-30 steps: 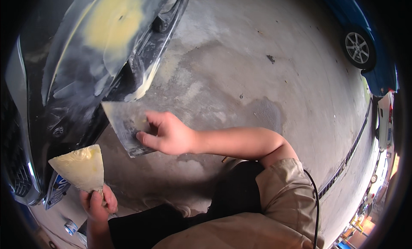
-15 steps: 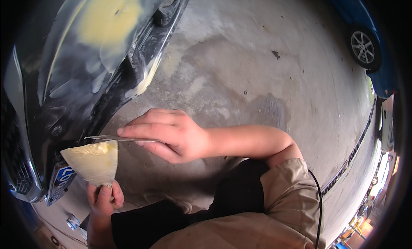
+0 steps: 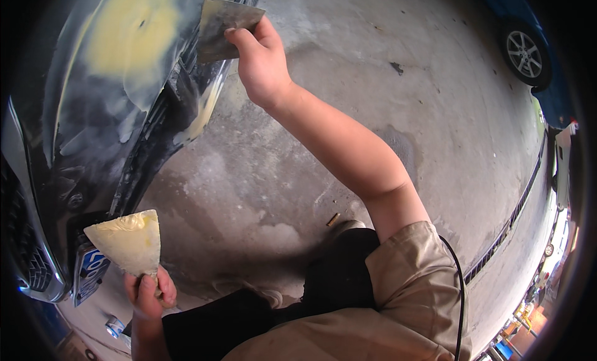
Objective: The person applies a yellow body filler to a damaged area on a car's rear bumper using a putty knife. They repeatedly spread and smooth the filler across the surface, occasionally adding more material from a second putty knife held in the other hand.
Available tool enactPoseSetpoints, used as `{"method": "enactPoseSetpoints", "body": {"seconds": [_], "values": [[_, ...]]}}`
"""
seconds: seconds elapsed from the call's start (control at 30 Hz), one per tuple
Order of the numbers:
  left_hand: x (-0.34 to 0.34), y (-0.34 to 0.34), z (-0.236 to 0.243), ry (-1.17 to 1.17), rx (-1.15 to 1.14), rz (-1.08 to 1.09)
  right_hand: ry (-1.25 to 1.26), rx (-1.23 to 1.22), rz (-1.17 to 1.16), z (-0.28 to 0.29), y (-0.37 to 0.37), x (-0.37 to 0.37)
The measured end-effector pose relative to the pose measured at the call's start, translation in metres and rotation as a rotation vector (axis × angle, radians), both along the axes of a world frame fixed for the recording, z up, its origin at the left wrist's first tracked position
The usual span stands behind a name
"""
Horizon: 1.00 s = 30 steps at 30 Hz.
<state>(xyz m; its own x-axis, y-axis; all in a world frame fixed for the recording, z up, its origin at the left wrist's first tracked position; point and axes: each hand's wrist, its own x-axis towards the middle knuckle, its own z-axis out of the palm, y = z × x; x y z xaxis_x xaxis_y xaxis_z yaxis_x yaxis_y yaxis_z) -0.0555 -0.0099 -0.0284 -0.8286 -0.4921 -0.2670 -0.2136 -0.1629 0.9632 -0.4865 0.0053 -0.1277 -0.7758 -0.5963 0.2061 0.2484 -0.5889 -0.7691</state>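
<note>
Low at the left, my left hand (image 3: 150,290) is closed round the handle of a putty knife (image 3: 129,248). Its wide, fan-shaped blade points up and is coated with pale yellow filler, thickest along the top edge. My right hand (image 3: 258,59), with the arm stretched far forward, pinches a thin, square metal spreader (image 3: 225,26) between thumb and fingers. That spreader hangs over the side edge of a dark car's body panel (image 3: 102,106); whether it touches is hard to tell. On the panel lies a broad patch of yellow filler (image 3: 132,34) amid grey, sanded-looking areas.
The car's grille (image 3: 37,264) and blue number plate (image 3: 90,271) are at the left. A can (image 3: 115,327) stands on the concrete floor (image 3: 323,131) at lower left. A blue car's wheel (image 3: 524,55) is at far right, near a dark floor drain strip (image 3: 507,224).
My right hand has moved up and forward from above the putty knife to the panel's edge, turning the spreader's flat face into view. The left hand stays nearly in place.
</note>
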Motion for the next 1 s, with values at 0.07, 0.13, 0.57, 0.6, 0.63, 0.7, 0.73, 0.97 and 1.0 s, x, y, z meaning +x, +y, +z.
{"method": "enactPoseSetpoints", "body": {"seconds": [0.07,0.13,0.57,0.6,0.63,0.7,0.73,0.97,1.0], "values": [[0.001,0.000,0.001,0.003,-0.003,-0.005,0.023,-0.027,0.055,0.008,-0.005,0.004],[0.001,0.001,0.001,0.010,-0.035,0.020,0.082,-0.004,0.102,0.013,-0.006,0.012],[0.005,0.000,0.008,-0.066,0.026,0.056,0.282,0.017,0.373,0.017,0.028,0.102],[0.005,-0.001,0.008,-0.079,0.055,0.044,0.251,0.073,0.467,0.024,0.042,0.112],[0.007,-0.001,0.009,-0.042,0.084,0.008,0.258,-0.003,0.496,0.031,0.056,0.123],[0.009,-0.001,0.009,-0.127,0.120,-0.072,0.378,-0.083,0.512,0.041,0.079,0.131],[0.009,0.000,0.009,-0.137,0.121,-0.073,0.518,-0.108,0.509,0.044,0.086,0.131],[0.011,0.007,0.015,0.137,-0.128,0.082,0.999,-0.145,0.597,0.025,0.091,0.122],[0.009,0.008,0.015,0.122,-0.084,0.148,1.011,-0.039,0.524,0.022,0.090,0.123]]}}
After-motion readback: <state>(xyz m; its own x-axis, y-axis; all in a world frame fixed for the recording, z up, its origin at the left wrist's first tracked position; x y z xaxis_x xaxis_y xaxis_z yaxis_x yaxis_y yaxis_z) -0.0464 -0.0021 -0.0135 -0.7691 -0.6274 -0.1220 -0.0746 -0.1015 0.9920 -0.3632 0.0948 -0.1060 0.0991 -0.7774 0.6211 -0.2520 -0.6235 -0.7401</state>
